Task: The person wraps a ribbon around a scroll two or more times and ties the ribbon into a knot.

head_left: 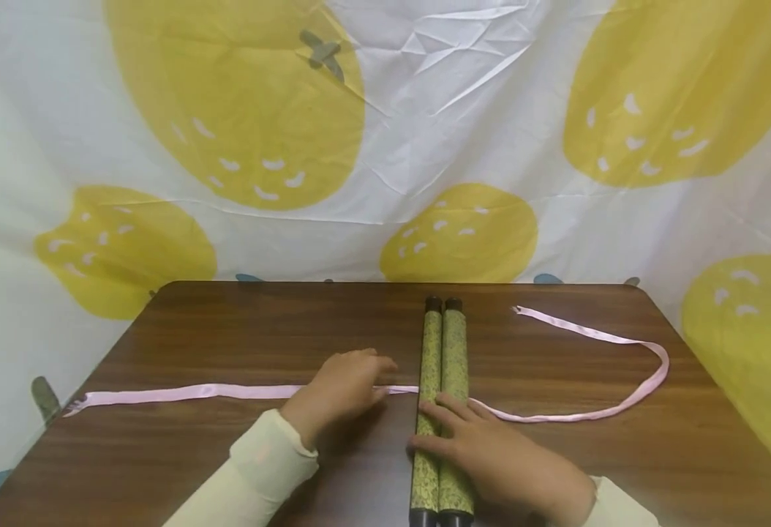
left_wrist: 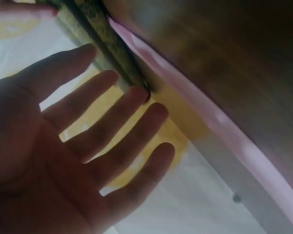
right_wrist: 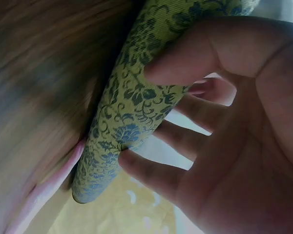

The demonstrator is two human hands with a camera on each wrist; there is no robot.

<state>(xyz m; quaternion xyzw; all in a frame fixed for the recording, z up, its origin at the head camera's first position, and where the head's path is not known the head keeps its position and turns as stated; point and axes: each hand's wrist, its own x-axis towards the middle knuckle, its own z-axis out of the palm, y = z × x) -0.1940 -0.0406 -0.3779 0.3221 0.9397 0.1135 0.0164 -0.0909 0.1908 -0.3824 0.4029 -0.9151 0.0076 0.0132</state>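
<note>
Two rolled scrolls lie side by side on the table, the left scroll touching or nearly touching the right scroll. Both wear yellow-green floral cloth and have black end knobs. Under them runs a pink ribbon, stretched out to the left and curving away on the right. My right hand rests across the scrolls' near half with fingers spread; the right wrist view shows its fingertips against the patterned cloth. Just left of the scrolls, my left hand hovers over the ribbon, its fingers apart and holding nothing.
The brown wooden table has rounded far corners. Behind and around it hangs a white cloth printed with yellow lemons. The ribbon's right end lies near the table's back edge.
</note>
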